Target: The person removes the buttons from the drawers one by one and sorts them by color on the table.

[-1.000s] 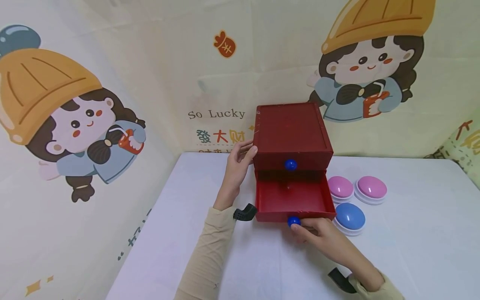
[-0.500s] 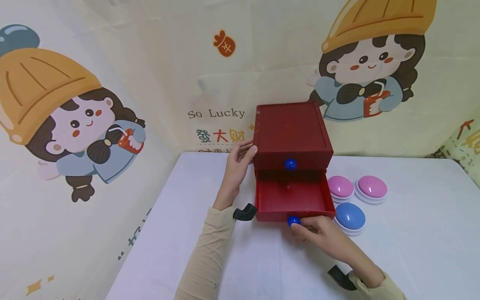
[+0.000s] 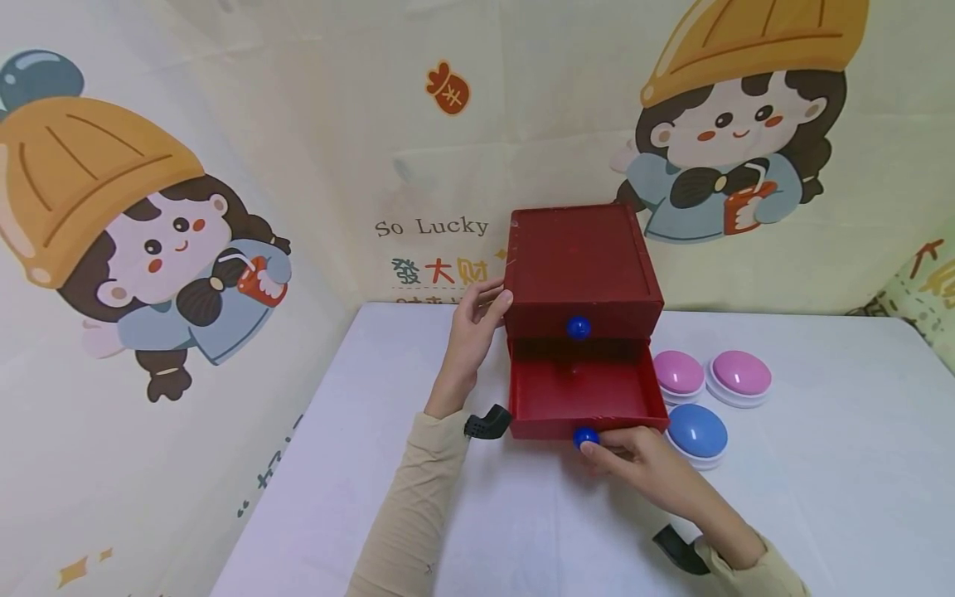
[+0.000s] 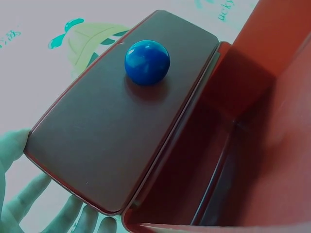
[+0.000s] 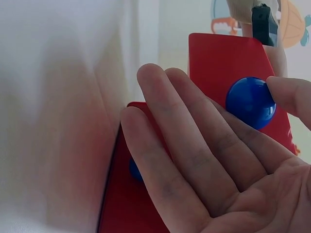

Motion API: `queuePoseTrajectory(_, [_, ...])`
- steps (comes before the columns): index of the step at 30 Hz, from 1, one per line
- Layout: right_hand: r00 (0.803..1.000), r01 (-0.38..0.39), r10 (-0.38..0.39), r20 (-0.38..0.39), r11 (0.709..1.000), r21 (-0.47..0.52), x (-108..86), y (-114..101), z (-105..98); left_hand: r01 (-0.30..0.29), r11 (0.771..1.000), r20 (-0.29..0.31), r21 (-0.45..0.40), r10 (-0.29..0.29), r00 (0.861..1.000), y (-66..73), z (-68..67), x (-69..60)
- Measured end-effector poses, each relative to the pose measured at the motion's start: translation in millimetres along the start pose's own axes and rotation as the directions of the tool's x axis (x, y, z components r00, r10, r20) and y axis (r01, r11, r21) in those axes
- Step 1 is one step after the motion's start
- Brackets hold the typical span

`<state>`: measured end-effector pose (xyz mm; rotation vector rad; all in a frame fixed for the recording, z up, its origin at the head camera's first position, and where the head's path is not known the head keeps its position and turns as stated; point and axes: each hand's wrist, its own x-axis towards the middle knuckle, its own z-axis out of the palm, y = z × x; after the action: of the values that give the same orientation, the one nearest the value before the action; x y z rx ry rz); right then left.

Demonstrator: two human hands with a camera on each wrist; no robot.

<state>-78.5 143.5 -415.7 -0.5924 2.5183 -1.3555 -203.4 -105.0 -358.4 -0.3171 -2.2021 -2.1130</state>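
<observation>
Red box stands on counter, lower drawer drawn out. Left hand rests on box's left side, right hand pinches lower blue knob. Risk, I think: crooked pull may jam drawer; if left hand slips, box may shift.

The lower knob looks glossy, the red drawer smooth plastic

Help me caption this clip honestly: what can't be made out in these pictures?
Head: the back of the open drawer, hidden beneath the upper drawer.
Right wrist: most of the lower blue knob, hidden behind the fingers.
Left wrist: most of the left hand, cut off by the left and bottom edges.
</observation>
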Motion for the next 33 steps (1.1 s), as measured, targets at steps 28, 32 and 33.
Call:
queuePoseTrajectory(28, [1.000, 0.002, -0.002, 0.021, 1.000, 0.024, 7.7, 2.3, -3.3, 0.004, 1.000, -0.007, -0.006, -0.004, 1.000, -1.2, 0.4, 0.3])
queuePoseTrajectory(32, [0.999, -0.004, 0.003, 0.032, 1.000, 0.026, 8.4, 2.4, -3.9, -0.007, 1.000, -0.013, -0.006, 0.007, 1.000, -1.4, 0.7, -0.3])
queuePoseTrajectory(33, [0.999, -0.005, 0.004, 0.032, 1.000, 0.027, 8.5, 2.3, -4.0, -0.008, 1.000, -0.014, -0.006, 0.008, 1.000, -1.5, 0.8, -0.5])
